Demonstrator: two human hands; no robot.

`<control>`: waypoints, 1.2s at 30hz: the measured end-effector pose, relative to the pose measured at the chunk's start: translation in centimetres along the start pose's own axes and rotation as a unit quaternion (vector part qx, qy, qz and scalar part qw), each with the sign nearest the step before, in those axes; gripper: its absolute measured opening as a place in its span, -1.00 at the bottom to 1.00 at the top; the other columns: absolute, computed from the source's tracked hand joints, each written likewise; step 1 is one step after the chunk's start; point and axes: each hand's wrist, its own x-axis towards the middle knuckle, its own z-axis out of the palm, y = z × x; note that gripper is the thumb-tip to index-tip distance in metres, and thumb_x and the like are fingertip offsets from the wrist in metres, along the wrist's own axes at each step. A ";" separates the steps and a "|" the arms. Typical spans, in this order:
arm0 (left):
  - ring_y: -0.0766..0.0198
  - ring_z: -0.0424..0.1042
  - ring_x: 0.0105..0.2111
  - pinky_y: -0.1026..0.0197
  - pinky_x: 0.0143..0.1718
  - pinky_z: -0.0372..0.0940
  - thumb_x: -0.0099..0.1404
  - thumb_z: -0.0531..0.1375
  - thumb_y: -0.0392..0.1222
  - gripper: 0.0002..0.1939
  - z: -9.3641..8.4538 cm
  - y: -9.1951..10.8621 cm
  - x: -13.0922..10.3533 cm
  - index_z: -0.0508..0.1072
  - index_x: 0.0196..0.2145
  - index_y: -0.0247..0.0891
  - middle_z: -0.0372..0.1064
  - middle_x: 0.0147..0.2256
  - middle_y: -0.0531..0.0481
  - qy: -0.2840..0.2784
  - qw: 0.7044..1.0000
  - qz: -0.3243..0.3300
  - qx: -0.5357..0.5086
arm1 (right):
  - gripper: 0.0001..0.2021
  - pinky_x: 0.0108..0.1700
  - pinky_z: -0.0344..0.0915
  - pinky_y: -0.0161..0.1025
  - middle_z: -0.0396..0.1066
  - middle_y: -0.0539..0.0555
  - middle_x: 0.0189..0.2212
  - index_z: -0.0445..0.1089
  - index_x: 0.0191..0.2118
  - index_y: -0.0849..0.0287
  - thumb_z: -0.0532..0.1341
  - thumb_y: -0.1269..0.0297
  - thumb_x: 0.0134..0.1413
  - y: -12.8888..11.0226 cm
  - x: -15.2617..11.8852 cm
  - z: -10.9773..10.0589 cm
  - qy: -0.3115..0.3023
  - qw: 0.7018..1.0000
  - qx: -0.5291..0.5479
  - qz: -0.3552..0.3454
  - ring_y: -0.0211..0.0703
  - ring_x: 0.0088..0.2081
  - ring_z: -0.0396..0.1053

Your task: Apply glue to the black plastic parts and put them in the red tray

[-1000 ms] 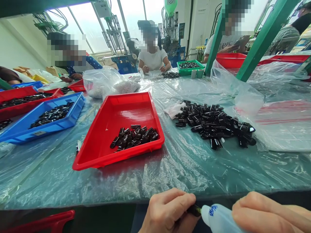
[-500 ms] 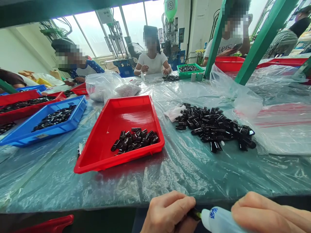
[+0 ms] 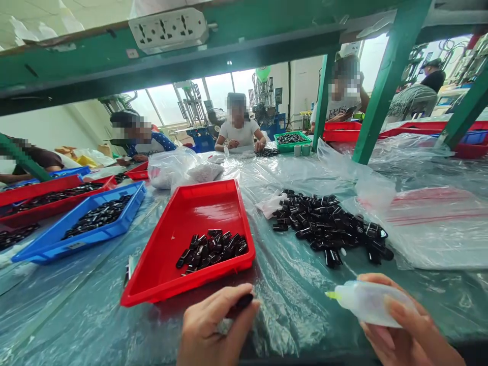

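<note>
Between thumb and fingers, my left hand [image 3: 217,325] pinches a small black plastic piece [image 3: 244,301], just in front of the red tray's near edge. My right hand [image 3: 412,325] grips a translucent squeeze bottle [image 3: 375,303] lying nearly level, its yellow-green nozzle tip [image 3: 333,295] pointing left, apart from the piece. Several glossy black pieces lie inside the red tray [image 3: 152,256]. To the right, a large heap of black pieces [image 3: 324,223] rests on the plastic-covered table [image 3: 297,305], with a small white scrap [image 3: 270,204] at its left side.
A blue tray [image 3: 41,256] and another red tray [image 3: 107,181] with black pieces stand left. Clear plastic bags [image 3: 438,229] lie right. Green posts [image 3: 377,96] and a beam with a power strip [image 3: 168,30] cross overhead. Co-workers sit across the table; one person [image 3: 238,132] is at centre.
My hands have moved up and apart. The nozzle has come away from the black piece, which my left hand has carried left toward the red tray. The camera view has tilted upward.
</note>
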 end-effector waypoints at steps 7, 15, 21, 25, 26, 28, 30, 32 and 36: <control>0.07 0.60 -0.43 0.14 -0.40 0.48 0.25 0.17 -0.02 -0.71 -3.9 -5.2 6.1 0.59 -0.33 -0.29 0.62 -0.40 -0.09 0.034 0.970 -0.030 0.237 | -0.66 -0.68 0.02 -0.45 0.03 -0.13 -0.75 0.42 -0.51 0.19 0.43 0.03 -0.30 1.1 3.2 0.1 -0.056 0.991 0.113 0.041 -0.43 -0.68 -0.09; 0.08 0.52 -0.20 0.09 -0.18 0.44 0.30 0.13 -0.22 -0.78 0.7 -2.5 7.9 0.53 -0.17 -0.31 0.56 -0.23 -0.16 -0.079 0.963 0.041 0.256 | -0.62 -0.66 0.07 -0.45 0.06 -0.14 -0.75 0.47 -0.40 0.27 0.44 0.03 -0.24 1.6 3.7 -0.6 -0.072 0.982 0.162 0.068 -0.45 -0.68 -0.07; 0.17 0.48 -0.25 0.17 -0.26 0.43 0.28 0.19 -0.39 -0.91 8.8 1.1 8.9 0.50 -0.30 -0.30 0.51 -0.30 -0.06 -0.272 0.916 0.057 0.289 | -0.67 -0.65 0.07 -0.46 0.08 -0.15 -0.73 0.43 -0.44 0.25 0.43 0.08 -0.19 1.5 3.4 -0.7 -0.094 0.977 0.179 0.070 -0.45 -0.68 -0.06; 0.15 0.47 -0.18 0.02 -0.20 0.42 0.36 0.18 -0.22 -0.79 12.3 0.5 10.4 0.42 -0.08 -0.34 0.43 -0.11 -0.11 -0.305 0.890 -0.003 0.339 | -0.68 -0.67 0.03 -0.47 0.08 -0.14 -0.73 0.41 -0.46 0.25 0.42 0.10 -0.18 1.3 3.4 -0.6 -0.104 0.976 0.180 0.067 -0.45 -0.68 -0.07; 0.14 0.47 -0.16 0.00 -0.18 0.41 0.36 0.17 -0.20 -0.76 12.7 0.3 10.7 0.41 -0.05 -0.33 0.41 -0.08 -0.12 -0.306 0.888 -0.012 0.343 | -0.69 -0.67 0.02 -0.47 0.08 -0.14 -0.72 0.41 -0.45 0.25 0.42 0.10 -0.18 1.3 3.4 -0.6 -0.105 0.976 0.179 0.067 -0.45 -0.68 -0.07; 0.11 0.45 -0.13 -0.02 -0.15 0.40 0.36 0.17 -0.20 -0.75 12.9 0.1 11.0 0.40 -0.03 -0.32 0.40 -0.05 -0.13 -0.308 0.888 -0.020 0.340 | -0.69 -0.66 0.05 -0.46 0.08 -0.14 -0.72 0.41 -0.45 0.25 0.42 0.11 -0.20 1.3 3.3 -0.8 -0.106 0.976 0.178 0.071 -0.43 -0.67 -0.05; 0.11 0.45 -0.11 -0.04 -0.13 0.39 0.36 0.17 -0.20 -0.75 12.5 0.2 10.9 0.40 -0.04 -0.32 0.39 -0.05 -0.13 -0.314 0.891 -0.026 0.328 | -0.69 -0.64 0.09 -0.44 0.07 -0.14 -0.72 0.42 -0.45 0.25 0.42 0.12 -0.22 1.3 3.3 -1.0 -0.107 0.976 0.176 0.076 -0.42 -0.67 -0.02; 0.12 0.45 -0.13 -0.03 -0.14 0.39 0.36 0.17 -0.20 -0.76 11.8 0.6 10.3 0.41 -0.05 -0.33 0.41 -0.07 -0.11 -0.324 0.894 -0.035 0.307 | -0.70 -0.63 0.12 -0.44 0.07 -0.14 -0.72 0.42 -0.45 0.25 0.43 0.12 -0.23 1.4 3.3 -1.2 -0.109 0.975 0.173 0.083 -0.41 -0.66 -0.01; 0.17 0.53 -0.31 0.11 -0.30 0.44 0.32 0.11 -0.44 -0.77 9.4 1.8 8.1 0.45 -0.10 -0.28 0.46 -0.20 -0.09 -0.349 0.908 -0.048 0.225 | -0.70 -0.62 0.17 -0.40 0.08 -0.12 -0.72 0.43 -0.43 0.23 0.42 0.11 -0.22 1.4 3.4 -1.6 -0.103 0.976 0.169 0.089 -0.39 -0.66 -0.02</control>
